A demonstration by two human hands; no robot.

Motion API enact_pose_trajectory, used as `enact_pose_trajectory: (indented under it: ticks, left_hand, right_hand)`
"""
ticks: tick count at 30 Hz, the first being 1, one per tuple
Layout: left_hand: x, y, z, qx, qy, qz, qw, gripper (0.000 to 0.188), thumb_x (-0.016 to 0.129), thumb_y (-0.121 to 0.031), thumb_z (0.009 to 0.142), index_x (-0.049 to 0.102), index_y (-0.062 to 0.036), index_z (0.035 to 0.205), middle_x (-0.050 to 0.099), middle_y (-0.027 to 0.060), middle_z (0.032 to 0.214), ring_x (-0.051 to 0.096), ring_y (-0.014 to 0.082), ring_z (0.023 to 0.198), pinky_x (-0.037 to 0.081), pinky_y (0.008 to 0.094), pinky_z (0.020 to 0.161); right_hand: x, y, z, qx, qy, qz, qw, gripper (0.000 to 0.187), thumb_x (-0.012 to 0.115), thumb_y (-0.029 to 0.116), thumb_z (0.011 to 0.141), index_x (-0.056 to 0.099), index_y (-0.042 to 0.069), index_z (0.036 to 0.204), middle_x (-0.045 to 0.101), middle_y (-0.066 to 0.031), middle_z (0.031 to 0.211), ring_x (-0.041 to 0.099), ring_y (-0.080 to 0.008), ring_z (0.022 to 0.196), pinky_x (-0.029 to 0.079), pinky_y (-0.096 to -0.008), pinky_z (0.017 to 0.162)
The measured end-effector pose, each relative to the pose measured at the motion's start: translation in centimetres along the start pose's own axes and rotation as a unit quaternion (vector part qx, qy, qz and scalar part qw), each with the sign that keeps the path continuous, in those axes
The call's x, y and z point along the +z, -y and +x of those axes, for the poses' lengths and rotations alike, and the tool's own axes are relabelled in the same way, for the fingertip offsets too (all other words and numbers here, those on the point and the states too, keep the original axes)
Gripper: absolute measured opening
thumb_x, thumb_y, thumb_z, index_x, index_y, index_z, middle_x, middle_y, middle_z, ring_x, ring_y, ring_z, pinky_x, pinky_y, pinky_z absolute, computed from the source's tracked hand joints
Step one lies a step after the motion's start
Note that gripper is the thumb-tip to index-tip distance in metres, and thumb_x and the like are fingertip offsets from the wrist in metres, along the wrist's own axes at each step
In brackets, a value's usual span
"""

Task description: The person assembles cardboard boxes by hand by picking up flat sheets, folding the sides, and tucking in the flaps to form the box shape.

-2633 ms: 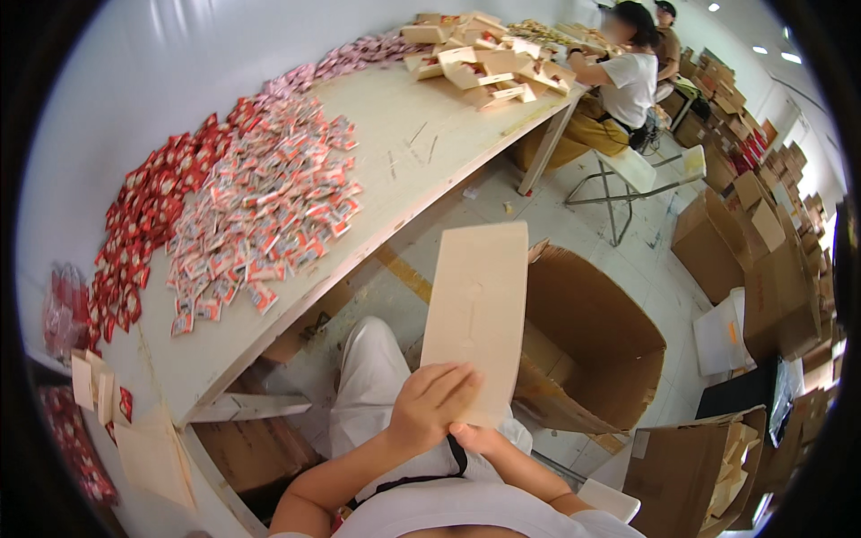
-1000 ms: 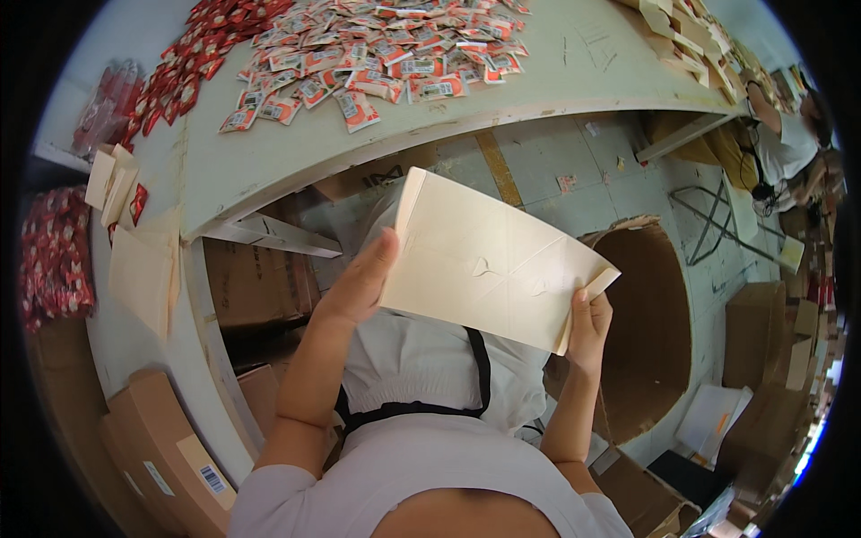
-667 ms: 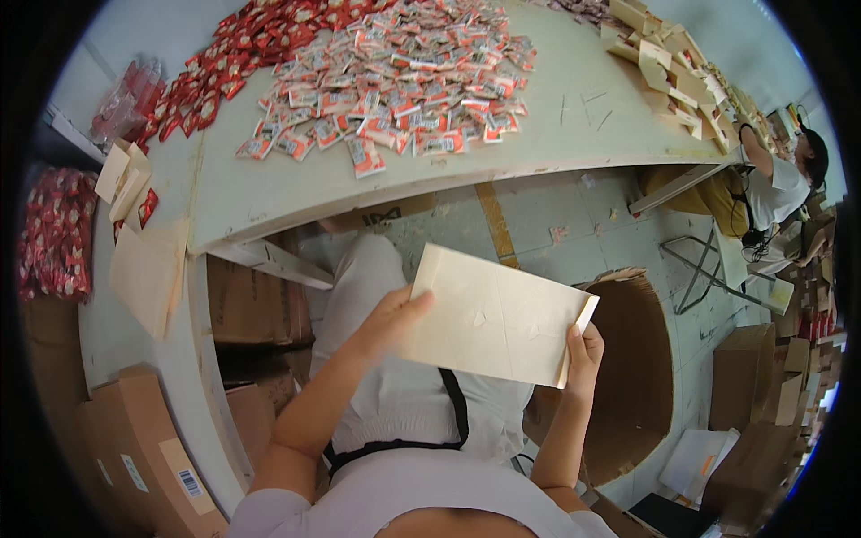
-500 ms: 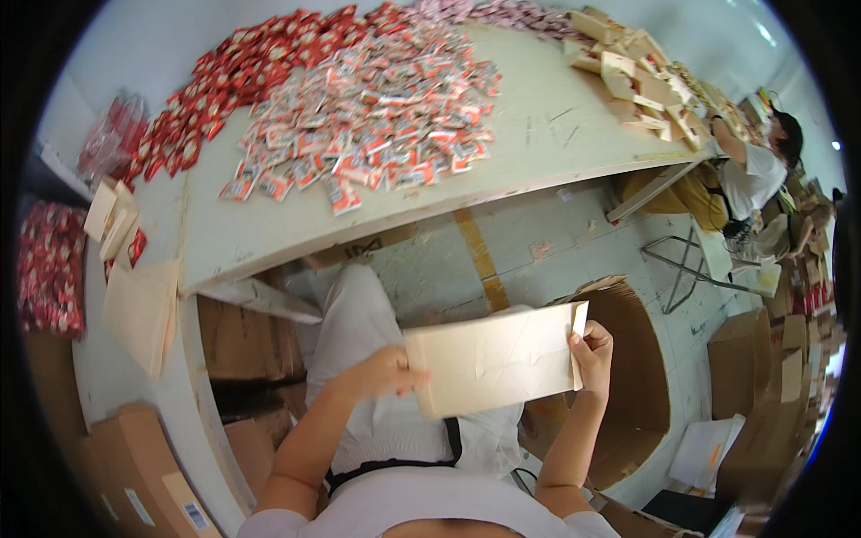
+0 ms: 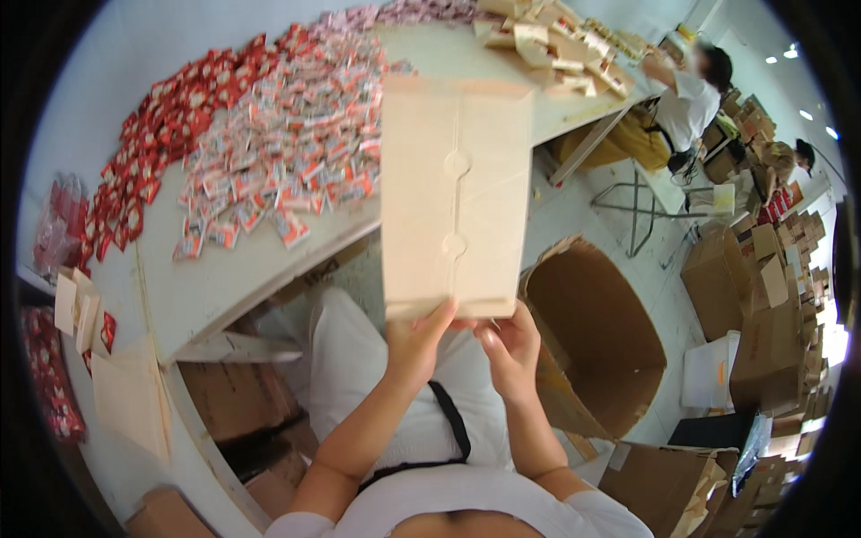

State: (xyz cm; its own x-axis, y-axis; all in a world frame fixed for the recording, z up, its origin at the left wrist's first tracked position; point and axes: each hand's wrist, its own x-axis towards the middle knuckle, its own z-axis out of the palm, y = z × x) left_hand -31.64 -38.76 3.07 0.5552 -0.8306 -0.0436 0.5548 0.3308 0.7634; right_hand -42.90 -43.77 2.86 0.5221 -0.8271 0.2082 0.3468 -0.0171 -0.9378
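You're holding the flat cardboard sleeve [image 5: 455, 193] upright, left hand [image 5: 414, 345] and right hand [image 5: 509, 345] fingers clamped on its bottom edge, so both flaps are facing you above the counter [image 5: 224, 287] edge.

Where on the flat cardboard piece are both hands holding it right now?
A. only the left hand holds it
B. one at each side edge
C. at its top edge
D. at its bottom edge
D: the left hand and right hand both grip the bottom edge of the upright cardboard piece, side by side.
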Motion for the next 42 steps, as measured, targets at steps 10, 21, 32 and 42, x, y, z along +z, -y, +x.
enact_pose_trajectory:
  ticks: [10, 21, 32, 42]
  left_hand:
    - [-4.1, -0.7, -0.3, -0.041, 0.075, 0.012, 0.996, 0.024, 0.053, -0.011, 0.079, 0.051, 0.0035, 0.098, 0.059, 0.0116, 0.085, 0.056, 0.0170, 0.070, 0.045, 0.0275, 0.061]
    - [-3.1, 0.1, -0.5, -0.125, 0.112, 0.041, 0.985, 0.027, 0.049, -0.006, 0.075, 0.048, 0.0045, 0.100, 0.057, 0.0113, 0.083, 0.053, 0.0160, 0.067, 0.044, 0.0284, 0.058]
    - [-3.5, 1.6, -0.3, -0.091, 0.059, 0.144, 0.984, 0.024, 0.044, 0.006, 0.073, 0.048, 0.0096, 0.096, 0.057, 0.0127, 0.085, 0.058, 0.0131, 0.069, 0.050, 0.0241, 0.059]
    - [-4.3, 0.6, 0.2, -0.159, 0.051, 0.128, 0.978, 0.021, 0.048, 0.001, 0.074, 0.051, 0.0068, 0.093, 0.058, 0.0125, 0.080, 0.057, 0.0125, 0.064, 0.049, 0.0233, 0.054]
  right_hand:
    - [0.5, -1.2, 0.9, 0.091, -0.059, 0.136, 0.985, 0.019, 0.051, -0.007, 0.080, 0.049, -0.003, 0.098, 0.057, -0.0082, 0.079, 0.051, -0.0110, 0.059, 0.042, -0.0231, 0.053]
    - [0.1, -2.2, 0.6, 0.184, -0.055, 0.232, 0.954, 0.038, 0.042, -0.002, 0.079, 0.035, -0.004, 0.116, 0.056, -0.0125, 0.078, 0.052, -0.0135, 0.055, 0.051, -0.0317, 0.052]
    - [-0.5, -4.0, 0.4, 0.148, -0.065, 0.075, 0.984, 0.029, 0.046, -0.008, 0.075, 0.043, -0.007, 0.103, 0.057, -0.0136, 0.086, 0.059, -0.0170, 0.067, 0.051, -0.0282, 0.058]
    - [-1.9, -4.7, 0.5, 0.192, 0.000, 0.052, 0.980, 0.020, 0.052, -0.004, 0.079, 0.049, -0.004, 0.098, 0.058, -0.0089, 0.087, 0.055, -0.0103, 0.069, 0.046, -0.0223, 0.062]
